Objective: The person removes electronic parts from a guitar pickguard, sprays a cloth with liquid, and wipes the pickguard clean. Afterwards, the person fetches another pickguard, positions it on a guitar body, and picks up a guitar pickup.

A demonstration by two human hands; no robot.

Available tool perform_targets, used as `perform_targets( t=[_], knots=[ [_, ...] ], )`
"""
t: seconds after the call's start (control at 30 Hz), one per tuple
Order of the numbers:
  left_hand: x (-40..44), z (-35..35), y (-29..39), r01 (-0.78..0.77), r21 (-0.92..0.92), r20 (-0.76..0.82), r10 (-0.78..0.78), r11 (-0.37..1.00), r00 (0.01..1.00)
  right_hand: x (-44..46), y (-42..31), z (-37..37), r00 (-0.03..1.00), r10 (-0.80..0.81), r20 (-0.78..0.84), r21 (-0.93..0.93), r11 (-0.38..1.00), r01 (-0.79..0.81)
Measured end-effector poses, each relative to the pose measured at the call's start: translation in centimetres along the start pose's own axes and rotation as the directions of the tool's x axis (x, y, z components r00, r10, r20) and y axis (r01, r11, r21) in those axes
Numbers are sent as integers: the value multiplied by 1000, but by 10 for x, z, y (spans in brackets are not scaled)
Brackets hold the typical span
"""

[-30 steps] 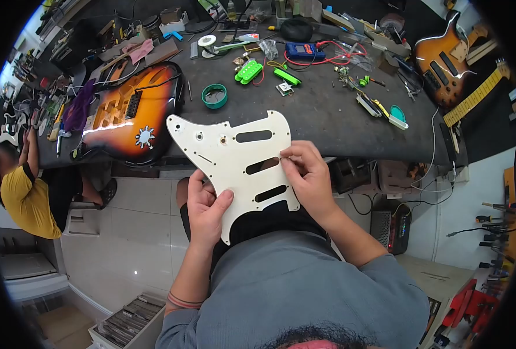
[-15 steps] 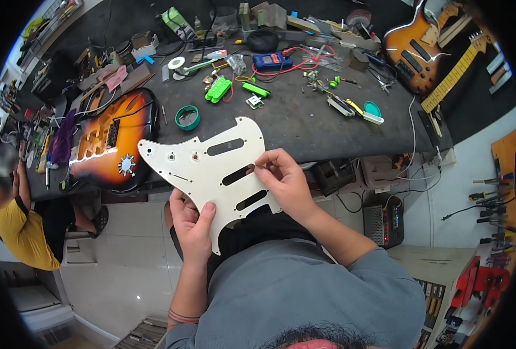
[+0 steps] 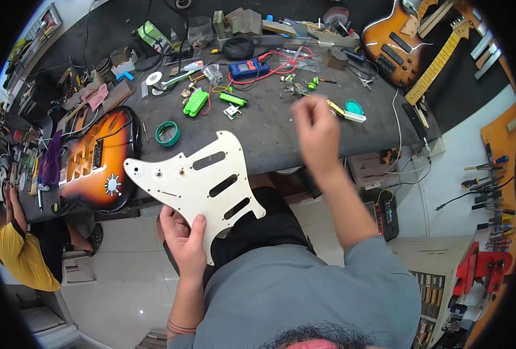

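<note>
- Left hand (image 3: 183,239): clamped on the lower left edge of a white pickguard (image 3: 197,193), thumb on the upper face, fingers beneath.
- Pickguard: located above the lap, extending forward from the left hand; three elongated slots and several small holes noted. Contact with the bench edge cannot be determined.
- Right hand (image 3: 318,134): well apart from the left and clear of the pickguard, raised, fingers curled, blurred. Whether it grips anything cannot be told.
- Workbench (image 3: 258,131): ahead of both hands, dark top.
- Sunburst guitar body (image 3: 83,189): on the bench, left of the left hand, bearing a white sun-shaped sticker.
- Green round container (image 3: 176,137): on the bench, forward of the left hand.
- Teal lid (image 3: 354,107): to the right of the right hand.
- Bright green pickup (image 3: 195,103): beyond the green round container.
- Blue multimeter (image 3: 252,69): beyond and left of the right hand, red leads attached.
- Second sunburst guitar (image 3: 379,36): farthest, forward and right of the right hand.
</note>
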State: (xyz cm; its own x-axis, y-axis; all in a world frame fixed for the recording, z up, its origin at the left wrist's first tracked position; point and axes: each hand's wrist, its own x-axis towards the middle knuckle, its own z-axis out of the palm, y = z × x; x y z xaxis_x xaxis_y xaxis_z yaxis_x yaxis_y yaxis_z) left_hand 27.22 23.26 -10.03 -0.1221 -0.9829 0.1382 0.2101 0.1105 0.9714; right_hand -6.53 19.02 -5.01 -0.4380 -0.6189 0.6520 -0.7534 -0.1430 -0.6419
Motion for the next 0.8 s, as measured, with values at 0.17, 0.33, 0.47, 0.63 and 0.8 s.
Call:
perform_targets(
  t=[0.17,0.33,0.47,0.63,0.8],
  knots=[
    [3,2,0,130,-120,-30,-135,984,990,150,159,4,996,84,34,-383,922,-65],
    [7,3,-3,129,-138,-40,-136,982,990,190,177,5,989,-131,-66,-408,908,94],
    [11,-2,-9,140,-156,-57,-150,978,987,126,68,-3,942,-332,51,-310,891,331],
    [19,-6,-13,164,-146,-25,-170,976,985,71,67,40,803,-323,501,-537,611,582],
    [23,-4,-4,130,-99,15,-129,987,992,62,82,64,804,-286,521,-611,533,585]
  ],
)
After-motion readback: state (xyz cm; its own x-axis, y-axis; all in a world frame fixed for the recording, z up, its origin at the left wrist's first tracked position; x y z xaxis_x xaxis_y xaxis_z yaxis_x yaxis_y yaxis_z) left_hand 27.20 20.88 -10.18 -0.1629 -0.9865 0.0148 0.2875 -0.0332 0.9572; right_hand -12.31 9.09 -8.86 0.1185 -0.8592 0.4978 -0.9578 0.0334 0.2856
